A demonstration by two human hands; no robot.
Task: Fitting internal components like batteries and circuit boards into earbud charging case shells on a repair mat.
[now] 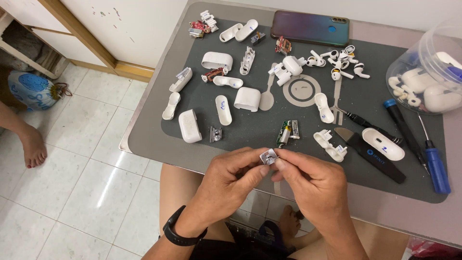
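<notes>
You are holding a small metal hinge piece (268,156) between both hands, just above the near edge of the grey work mat (144,139). Your left hand (230,179) is pinching it from the left with thumb and forefinger closed on it; your right hand (314,179) is pinching it from the right, fingertips meeting the left's.

The piece is sitting at the very tips of the fingers, not in either palm. It is small and shiny, so it is probably slippery: you are best keeping one hand as the fixed clamp and letting the other do the turning, and working over the mat rather than past its edge, where a drop would go to the tiled floor (82,192).

Just beyond your fingertips, a green-and-silver battery board (287,132) is lying on the mat. White earbud case shells (190,126) are lying scattered to the left. A black pry tool (370,155) and a blue-handled screwdriver (436,166) are lying to the right.
</notes>
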